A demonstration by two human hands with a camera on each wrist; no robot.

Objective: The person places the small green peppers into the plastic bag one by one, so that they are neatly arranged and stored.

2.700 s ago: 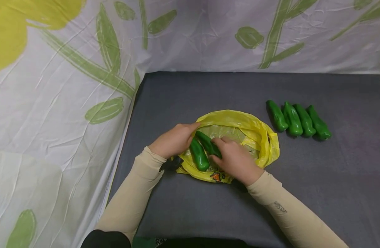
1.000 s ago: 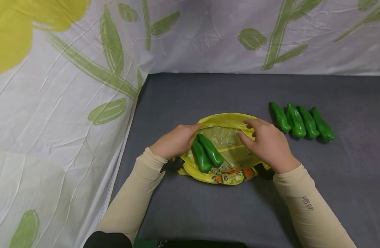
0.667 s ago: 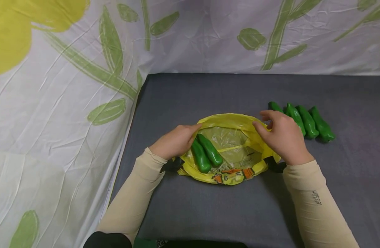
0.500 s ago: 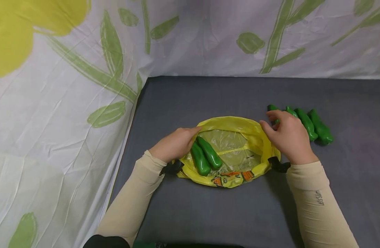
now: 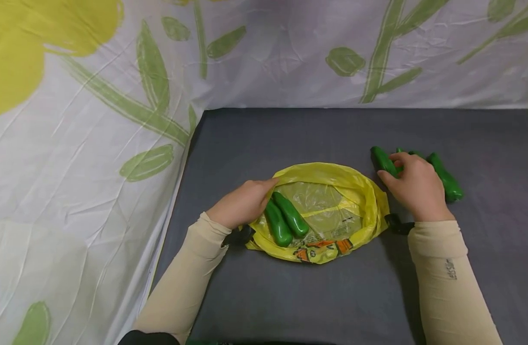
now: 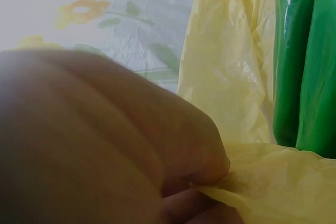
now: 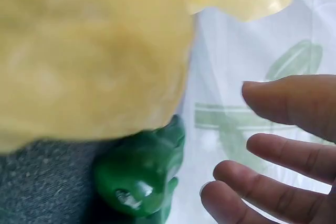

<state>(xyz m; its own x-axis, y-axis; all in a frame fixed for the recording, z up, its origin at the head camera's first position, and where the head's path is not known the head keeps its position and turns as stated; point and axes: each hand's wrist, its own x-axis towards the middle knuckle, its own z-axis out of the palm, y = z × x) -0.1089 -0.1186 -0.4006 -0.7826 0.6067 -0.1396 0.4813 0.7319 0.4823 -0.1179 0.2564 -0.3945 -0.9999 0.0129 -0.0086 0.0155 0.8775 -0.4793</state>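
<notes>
My left hand [image 5: 240,205] pinches the left rim of a yellow plastic bag [image 5: 317,172], its mouth spread wide. The left wrist view shows thumb and finger gripping the thin film [image 6: 273,184]. Two glossy green peppers [image 5: 292,215] lie side by side in the bag's left part. Over the row of peppers at the right is my right hand [image 5: 419,187], fingers apart with nothing between them in the right wrist view. The leftmost pepper [image 5: 382,160] shows beside its thumb and fingertips; the rightmost pepper [image 5: 448,179] shows past the knuckles. The peppers between are mostly hidden by the hand.
A dark grey cloth covers the table [image 5: 298,297]. White fabric with a leaf print [image 5: 281,62] hangs along the back and left edges. The bag's right side [image 5: 378,206] stands between the peppers inside and my right wrist.
My right hand let go of the second pepper inside the bag, then moved right past the rim to the row of peppers. The left hand has stayed at the rim.
</notes>
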